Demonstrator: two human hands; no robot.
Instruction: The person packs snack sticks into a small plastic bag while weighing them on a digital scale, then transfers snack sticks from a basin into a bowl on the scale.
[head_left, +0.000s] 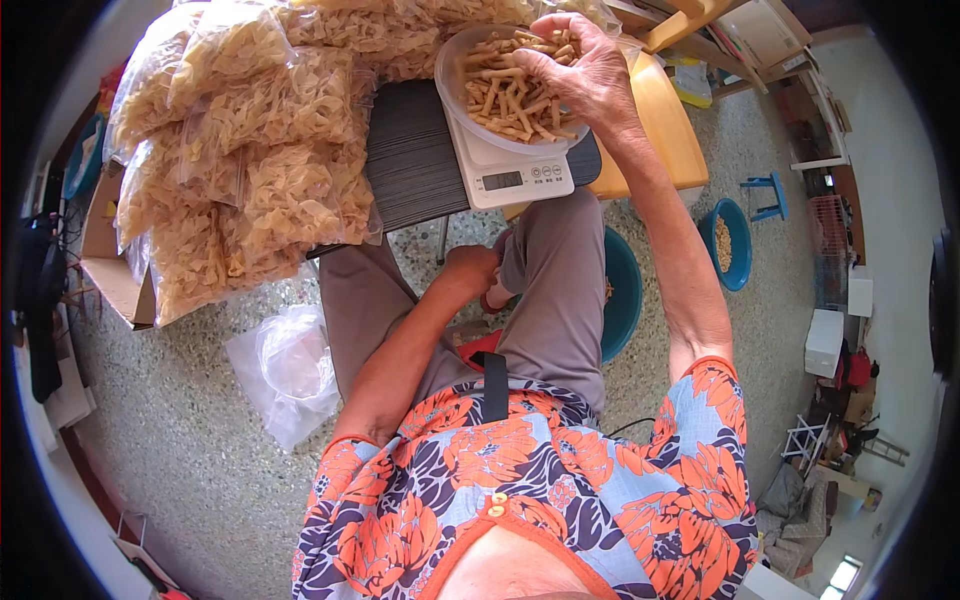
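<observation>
My right hand (589, 71) is over a clear plastic bowl (450, 82) of short, tan dried sticks (514, 101). Its thumb and fingers are spread at the upper right of the pile, with nothing plainly gripped. The bowl stands on a white digital kitchen scale (521, 176), whose small display is lit too dimly to read. Under the scale is a dark, ribbed tabletop (412, 150). My left hand (471, 270) hangs between my knees with its fingers curled; whether it holds anything is hidden.
Plastic bags of pale dried flakes (262, 135) are heaped at left, partly over a cardboard box (112, 262). A clear plastic bag (292, 367) lies on the speckled floor. Blue basins (621, 300) and a small blue stool (766, 196) stand at right, beyond a wooden seat (664, 127).
</observation>
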